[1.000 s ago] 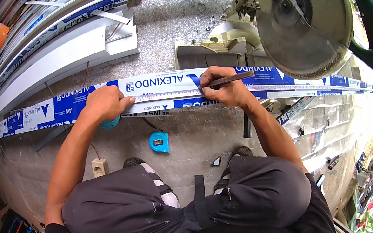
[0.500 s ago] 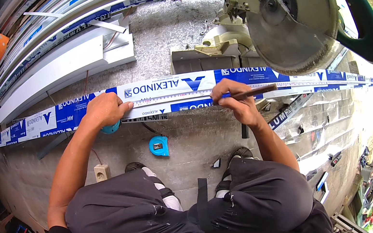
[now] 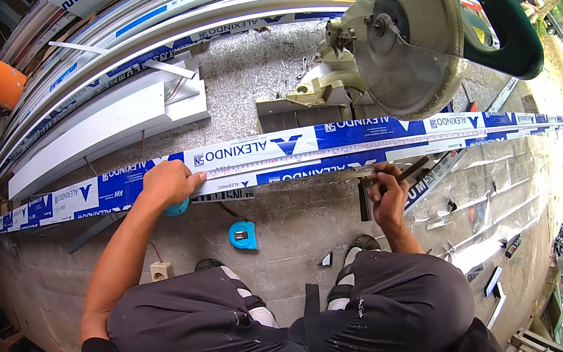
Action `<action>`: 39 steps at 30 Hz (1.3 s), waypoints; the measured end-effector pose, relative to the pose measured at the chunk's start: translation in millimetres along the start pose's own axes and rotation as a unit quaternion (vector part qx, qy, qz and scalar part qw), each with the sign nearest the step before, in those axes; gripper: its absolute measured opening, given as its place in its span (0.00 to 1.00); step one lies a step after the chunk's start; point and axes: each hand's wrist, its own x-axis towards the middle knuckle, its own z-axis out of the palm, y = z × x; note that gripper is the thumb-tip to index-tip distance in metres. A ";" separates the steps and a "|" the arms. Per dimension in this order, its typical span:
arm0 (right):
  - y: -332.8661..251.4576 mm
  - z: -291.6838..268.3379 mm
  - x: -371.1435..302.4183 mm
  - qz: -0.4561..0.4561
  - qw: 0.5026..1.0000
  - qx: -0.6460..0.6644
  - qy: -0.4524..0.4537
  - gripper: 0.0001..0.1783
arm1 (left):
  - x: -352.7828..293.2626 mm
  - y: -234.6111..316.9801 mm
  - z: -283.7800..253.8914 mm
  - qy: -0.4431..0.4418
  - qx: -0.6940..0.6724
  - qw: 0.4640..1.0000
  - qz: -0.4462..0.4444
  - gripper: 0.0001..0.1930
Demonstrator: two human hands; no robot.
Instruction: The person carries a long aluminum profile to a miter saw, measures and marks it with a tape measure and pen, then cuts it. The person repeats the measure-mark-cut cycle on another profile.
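Note:
A long profile [image 3: 248, 150] in blue and white protective film lies crosswise before me. My left hand [image 3: 169, 184] is closed at its near edge, holding a blue tape measure [image 3: 178, 208] mostly hidden under the fingers. The tape's pale blade [image 3: 315, 156] stretches to the right along the profile. Just below the near edge, my right hand [image 3: 389, 194] is closed around a brown pencil-like stick [image 3: 414, 168], which points up and to the right. That hand is apart from the profile. Another blue tape measure [image 3: 242, 236] lies on the floor between my feet and the profile.
A miter saw [image 3: 407, 38] with a green handle stands beyond the profile at right. White profiles [image 3: 91, 136] lie at far left, with long stacked lengths behind. A power socket [image 3: 161, 271] is near my left foot. A filmed strip [image 3: 436, 177] slants below the saw.
My right hand has moved off the profile, down and slightly right, with the brown stick still in it. My left hand keeps its place on the profile. The whole view has shifted a little.

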 end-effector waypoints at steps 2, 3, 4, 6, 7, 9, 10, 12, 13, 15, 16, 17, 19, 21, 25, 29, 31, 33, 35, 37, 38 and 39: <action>-6.5 -5.5 5.2 -0.005 0.999 0.004 0.031 0.08 | -1.6 -0.4 3.3 0.013 -0.001 1.000 0.001 0.27; -10.4 -7.9 8.5 -0.004 0.999 0.008 0.050 0.07 | -2.8 -1.0 5.5 0.023 -0.009 1.000 0.005 0.27; -14.5 -10.5 11.4 -0.004 0.998 0.014 0.064 0.07 | -3.6 -1.4 7.7 0.035 -0.009 0.999 0.004 0.27; -21.0 -14.3 16.9 -0.019 0.996 0.010 0.088 0.08 | -4.6 -2.4 12.2 0.049 -0.018 0.999 0.002 0.27; -23.8 -16.0 18.9 -0.024 0.995 0.011 0.098 0.08 | -5.1 -3.1 14.3 0.067 -0.010 0.998 0.010 0.27; -27.8 -19.2 21.4 -0.029 0.993 0.019 0.116 0.07 | -5.3 -4.4 17.8 0.091 -0.006 0.996 0.025 0.27; -28.5 -20.2 22.3 -0.029 0.992 0.019 0.119 0.07 | -5.1 -4.8 19.1 0.100 -0.003 0.995 0.029 0.26; -28.8 -21.9 23.8 -0.034 0.991 0.017 0.127 0.07 | -4.6 -5.5 20.6 0.099 -0.006 0.995 0.030 0.26; -28.4 -22.7 24.4 -0.033 0.991 0.015 0.125 0.07 | -4.3 -5.5 21.2 0.103 -0.001 0.994 0.030 0.27; -26.7 -24.2 25.5 -0.033 0.992 0.013 0.119 0.07 | -4.1 -5.4 21.6 0.101 0.001 0.995 0.027 0.27; -25.6 -25.1 25.9 -0.032 0.993 0.012 0.116 0.07 | -4.1 -5.1 21.7 0.105 0.004 0.994 0.027 0.27; -24.5 -25.8 26.2 -0.031 0.993 0.011 0.115 0.07 | -4.4 -4.9 21.7 0.106 0.005 0.994 0.028 0.27; -22.8 -27.5 26.4 -0.029 0.993 0.009 0.116 0.07 | -5.1 -4.3 21.7 0.109 0.004 0.994 0.029 0.28; -21.4 -28.5 26.4 -0.028 0.992 0.012 0.120 0.07 | -6.0 -3.7 21.5 0.114 0.003 0.993 0.029 0.28; -20.6 -29.2 26.4 -0.030 0.992 0.012 0.120 0.08 | -6.8 -3.3 20.4 0.114 0.000 0.993 0.034 0.28; -20.8 -29.5 27.1 -0.032 0.991 0.007 0.128 0.09 | -6.9 -3.4 19.9 0.107 -0.004 0.994 0.034 0.27; -20.7 -30.1 28.2 -0.032 0.990 0.004 0.135 0.09 | -6.9 -3.8 19.9 0.107 -0.004 0.994 0.034 0.27; -21.0 -31.1 30.1 -0.031 0.989 0.003 0.148 0.10 | -7.1 -4.1 20.3 0.113 -0.003 0.993 0.038 0.27; -21.9 -32.5 32.1 -0.034 0.987 0.008 0.157 0.11 | -7.1 -4.3 20.5 0.112 -0.003 0.993 0.033 0.27; -24.0 -34.6 34.2 -0.035 0.986 0.013 0.163 0.12 | -7.1 -3.8 20.1 0.112 -0.003 0.993 0.031 0.27; -25.5 -35.9 35.1 -0.036 0.985 0.016 0.167 0.12 | -7.2 -3.4 19.7 0.111 -0.003 0.993 0.031 0.27; -26.9 -37.3 35.8 -0.033 0.983 0.020 0.178 0.13 | -7.3 -2.8 19.1 0.112 -0.003 0.993 0.031 0.27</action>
